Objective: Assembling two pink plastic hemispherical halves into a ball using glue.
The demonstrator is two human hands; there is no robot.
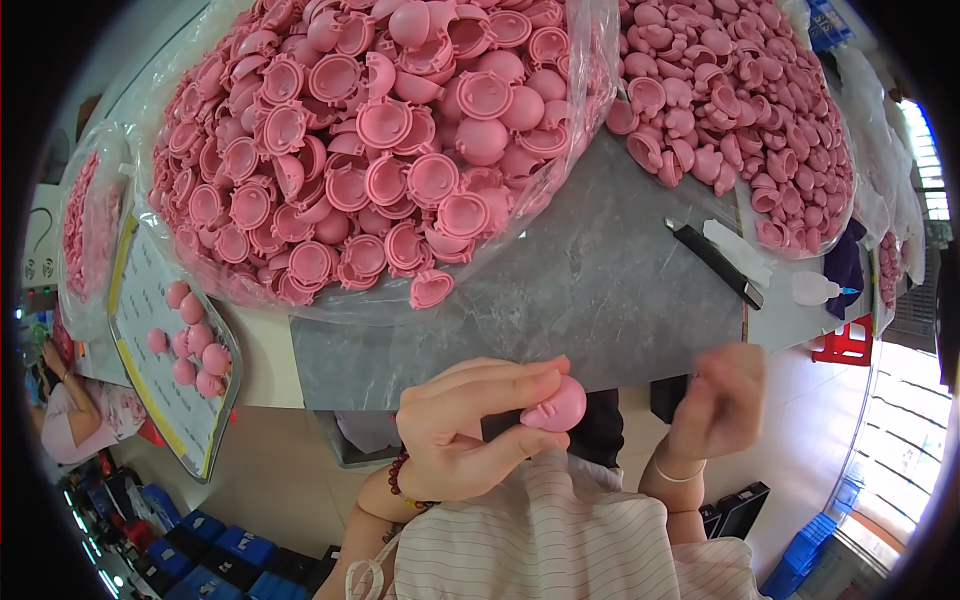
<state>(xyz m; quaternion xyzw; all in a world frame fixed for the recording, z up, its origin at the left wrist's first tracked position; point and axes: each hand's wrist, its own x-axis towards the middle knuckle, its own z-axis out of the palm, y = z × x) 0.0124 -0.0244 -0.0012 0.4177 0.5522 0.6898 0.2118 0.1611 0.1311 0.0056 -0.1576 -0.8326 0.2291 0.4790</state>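
Note:
Between the thumb and fingers of my left hand [475, 430] is a pink plastic ball [560, 405] with a small raised bump on it, held just off the table's front edge. My right hand [715, 400] is raised to the right of it, apart from the ball. Motion smears its fingers, so what they hold, if anything, does not show. Beyond my hands, a large heap of pink half-shells [385, 125] lies on clear plastic sheeting. One loose half-shell [432, 289] sits at the heap's near edge.
Smaller pink parts [730, 110] fill another bag at the back right. A black-handled cutter [715, 262] and a small white bottle [815, 288] lie on the right. Several pink balls [200, 335] rest on a tray [150, 300] at left. Another person [85, 415] sits beyond it.

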